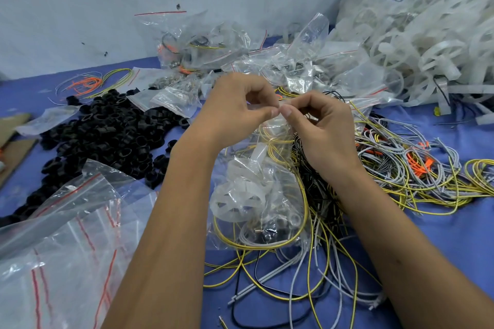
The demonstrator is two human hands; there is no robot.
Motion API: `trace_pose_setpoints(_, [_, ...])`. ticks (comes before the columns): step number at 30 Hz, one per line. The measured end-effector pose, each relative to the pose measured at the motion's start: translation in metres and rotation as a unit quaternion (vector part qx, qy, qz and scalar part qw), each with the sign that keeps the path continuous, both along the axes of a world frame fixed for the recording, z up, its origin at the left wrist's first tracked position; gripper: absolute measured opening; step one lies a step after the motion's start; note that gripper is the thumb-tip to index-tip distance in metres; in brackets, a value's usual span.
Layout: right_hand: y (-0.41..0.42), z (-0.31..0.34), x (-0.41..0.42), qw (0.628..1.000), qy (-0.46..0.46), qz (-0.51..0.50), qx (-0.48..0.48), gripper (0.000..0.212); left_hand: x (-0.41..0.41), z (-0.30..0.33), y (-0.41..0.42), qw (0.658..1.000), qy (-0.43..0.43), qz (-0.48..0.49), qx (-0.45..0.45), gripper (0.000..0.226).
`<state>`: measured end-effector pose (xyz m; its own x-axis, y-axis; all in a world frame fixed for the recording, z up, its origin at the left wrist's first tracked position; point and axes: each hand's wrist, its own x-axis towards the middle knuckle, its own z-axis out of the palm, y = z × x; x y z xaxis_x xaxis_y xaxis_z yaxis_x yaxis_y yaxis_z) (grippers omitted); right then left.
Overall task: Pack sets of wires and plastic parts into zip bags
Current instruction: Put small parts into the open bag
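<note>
A clear zip bag (256, 195) hangs in front of me, filled with a white plastic ring part, yellow and grey wires and small black pieces. My left hand (235, 107) and my right hand (320, 125) pinch its top edge between thumbs and fingers, thumb tips almost touching. The bag's bottom rests on loose wires (320, 262) on the blue table (454, 235).
A pile of black plastic rings (107, 136) lies at left. Empty zip bags (58, 248) with red strips sit at lower left. Filled bags (240, 56) are heaped at the back. White plastic ring parts (427, 48) fill the right rear. Tangled yellow, grey and orange wires (414, 168) spread at right.
</note>
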<state>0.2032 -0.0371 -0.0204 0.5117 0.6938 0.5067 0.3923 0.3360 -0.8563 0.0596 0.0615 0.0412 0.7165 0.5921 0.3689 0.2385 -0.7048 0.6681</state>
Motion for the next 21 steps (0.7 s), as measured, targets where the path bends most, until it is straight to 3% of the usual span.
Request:
trace_pose_setpoints(8, [-0.0007, 0.0008, -0.0034, 0.999, 0.011, 0.033, -0.010, 0.010, 0.0008, 0.0007, 0.0009, 0.999, 0.022, 0.007, 0.037, 0.006])
trace_pose_setpoints(16, [0.0023, -0.0018, -0.0023, 1.000, 0.010, 0.001, -0.008, 0.011, -0.0063, -0.0017, 0.0069, 0.999, 0.018, 0.045, 0.004, 0.006])
trace_pose_setpoints(21, [0.0014, -0.0020, -0.0084, 0.998, 0.027, 0.060, 0.013, 0.015, -0.0063, 0.0012, 0.0070, 0.999, 0.010, 0.034, -0.008, 0.006])
